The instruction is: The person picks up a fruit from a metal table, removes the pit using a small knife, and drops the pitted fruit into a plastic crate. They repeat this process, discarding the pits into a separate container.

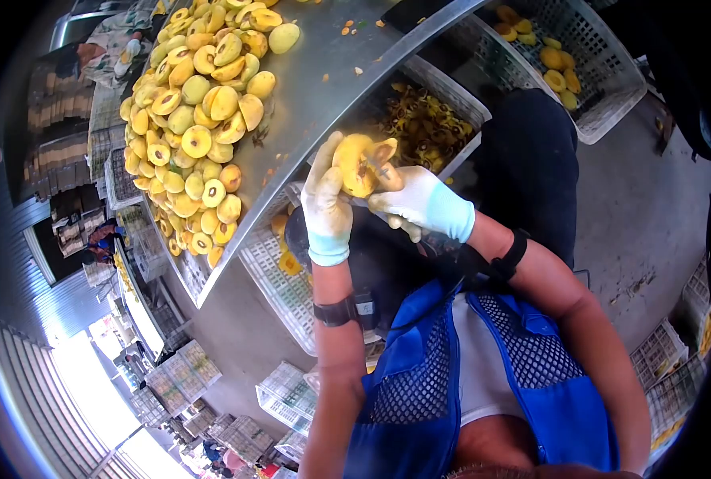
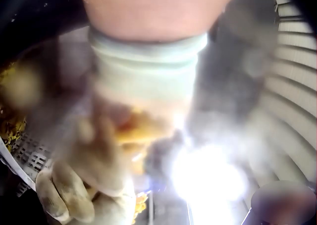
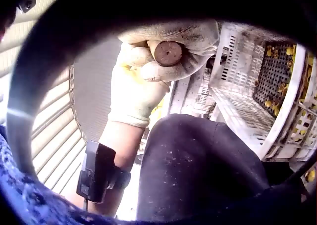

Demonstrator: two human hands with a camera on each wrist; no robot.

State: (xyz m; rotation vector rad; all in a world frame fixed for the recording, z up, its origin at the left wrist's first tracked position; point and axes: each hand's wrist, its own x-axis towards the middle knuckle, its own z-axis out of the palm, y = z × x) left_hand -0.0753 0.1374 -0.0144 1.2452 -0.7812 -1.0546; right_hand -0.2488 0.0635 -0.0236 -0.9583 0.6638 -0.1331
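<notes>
Both hands wear white gloves with pale blue cuffs and meet just in front of the metal table's edge. My left hand (image 1: 326, 203) grips a cut yellow peach (image 1: 354, 164), its fingers and thumb around the far side. The right hand (image 1: 427, 199) holds a small tool against the peach's opened flesh. In the right wrist view, the round wooden handle end (image 3: 168, 53) of that tool sticks out of the curled fingers. The tool's working end is mostly hidden by the fruit. The left wrist view is blurred and glary.
A heap of halved peaches (image 1: 196, 120) covers the left of the metal table (image 1: 316, 72). Below its edge stands a crate of dark peach scraps (image 1: 427, 128). Another white crate (image 1: 603, 72) with peach pieces is at the upper right. A further crate (image 1: 280, 279) stands by the knees.
</notes>
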